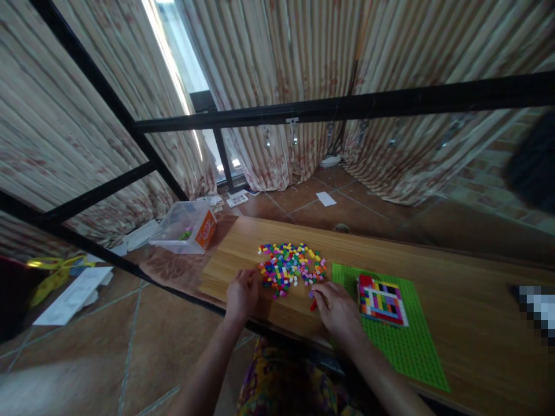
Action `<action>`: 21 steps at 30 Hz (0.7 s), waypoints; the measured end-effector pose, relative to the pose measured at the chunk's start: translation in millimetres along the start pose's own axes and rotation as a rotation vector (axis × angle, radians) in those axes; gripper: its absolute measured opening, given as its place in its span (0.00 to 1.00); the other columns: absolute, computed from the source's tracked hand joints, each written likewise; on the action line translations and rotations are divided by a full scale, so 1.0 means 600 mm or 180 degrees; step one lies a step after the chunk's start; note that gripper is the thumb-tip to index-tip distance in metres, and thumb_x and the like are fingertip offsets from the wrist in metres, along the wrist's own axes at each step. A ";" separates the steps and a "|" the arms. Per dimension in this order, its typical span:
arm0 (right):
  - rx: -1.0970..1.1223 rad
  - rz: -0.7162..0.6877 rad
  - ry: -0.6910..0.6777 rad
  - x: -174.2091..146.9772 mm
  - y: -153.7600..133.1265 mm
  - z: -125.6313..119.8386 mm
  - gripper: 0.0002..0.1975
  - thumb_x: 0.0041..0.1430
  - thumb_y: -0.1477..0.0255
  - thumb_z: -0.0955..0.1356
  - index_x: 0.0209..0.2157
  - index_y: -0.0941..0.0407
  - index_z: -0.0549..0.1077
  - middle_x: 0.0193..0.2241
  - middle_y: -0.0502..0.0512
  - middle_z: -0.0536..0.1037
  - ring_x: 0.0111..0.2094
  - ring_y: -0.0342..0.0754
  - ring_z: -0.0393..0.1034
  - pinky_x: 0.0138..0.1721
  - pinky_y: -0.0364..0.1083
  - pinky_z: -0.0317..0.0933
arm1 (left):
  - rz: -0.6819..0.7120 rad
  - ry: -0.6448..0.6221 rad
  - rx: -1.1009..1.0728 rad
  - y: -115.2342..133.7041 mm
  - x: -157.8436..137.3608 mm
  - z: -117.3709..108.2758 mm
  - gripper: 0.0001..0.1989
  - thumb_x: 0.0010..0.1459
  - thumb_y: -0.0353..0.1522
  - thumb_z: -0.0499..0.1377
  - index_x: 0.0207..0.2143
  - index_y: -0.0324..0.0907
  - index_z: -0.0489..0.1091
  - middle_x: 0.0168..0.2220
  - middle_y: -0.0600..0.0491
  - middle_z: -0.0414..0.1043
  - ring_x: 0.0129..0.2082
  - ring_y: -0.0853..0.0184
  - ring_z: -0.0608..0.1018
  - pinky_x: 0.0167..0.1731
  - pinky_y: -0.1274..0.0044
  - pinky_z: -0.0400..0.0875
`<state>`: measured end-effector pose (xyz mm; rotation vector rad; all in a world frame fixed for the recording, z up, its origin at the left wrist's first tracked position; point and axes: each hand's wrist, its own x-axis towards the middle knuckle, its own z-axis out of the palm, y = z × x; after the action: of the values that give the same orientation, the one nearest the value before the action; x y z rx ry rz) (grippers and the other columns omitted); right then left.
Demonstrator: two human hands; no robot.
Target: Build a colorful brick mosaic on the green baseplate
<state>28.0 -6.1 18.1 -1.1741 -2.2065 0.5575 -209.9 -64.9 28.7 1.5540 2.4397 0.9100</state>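
Observation:
Small multicoloured toy bricks (288,266) lie in a loose heap on the wooden table. At the heap's left edge, my left hand (241,293) rests with its fingers curled together; what they hold, if anything, is hidden. My right hand (340,312) is closed in a pinch to the right of the heap, with a red toy brick (313,305) at its fingertips. A purple brick (311,294) shows right beside them. Beyond that hand is a green studded baseplate (416,341), bearing a rectangular build of coloured bricks (382,300).
A clear plastic box (173,231) with an orange label and a few green pieces stands left of the wooden table (472,323). Black metal bars (303,111) cross in front of the curtains. Papers (326,199) lie on the tiled floor. A pixelated patch covers the right edge.

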 end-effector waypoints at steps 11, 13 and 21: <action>-0.0094 0.0034 0.0031 0.040 0.004 0.029 0.12 0.62 0.73 0.60 0.38 0.54 0.75 0.38 0.56 0.76 0.39 0.50 0.70 0.42 0.48 0.63 | 0.0513 -0.0800 0.0415 0.021 0.089 0.018 0.13 0.54 0.26 0.56 0.41 0.44 0.75 0.41 0.49 0.74 0.42 0.64 0.75 0.46 0.74 0.67; -0.0077 0.0047 0.0058 0.036 0.005 0.028 0.12 0.62 0.73 0.60 0.40 0.54 0.75 0.38 0.56 0.76 0.40 0.50 0.70 0.42 0.48 0.64 | 0.0469 -0.0795 0.0389 0.018 0.092 0.022 0.11 0.53 0.26 0.57 0.38 0.43 0.75 0.40 0.49 0.74 0.41 0.63 0.75 0.45 0.74 0.67; 0.0162 0.0142 0.0165 0.022 -0.003 0.020 0.12 0.63 0.71 0.61 0.36 0.53 0.76 0.39 0.55 0.77 0.41 0.50 0.72 0.42 0.47 0.64 | 0.0477 -0.0737 0.0142 0.014 0.092 0.031 0.06 0.51 0.23 0.56 0.31 0.41 0.70 0.35 0.50 0.73 0.37 0.64 0.74 0.41 0.74 0.67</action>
<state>13.0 2.8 13.9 -1.2005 -2.1150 0.5914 -221.9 -7.2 30.6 1.7677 2.2229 0.6571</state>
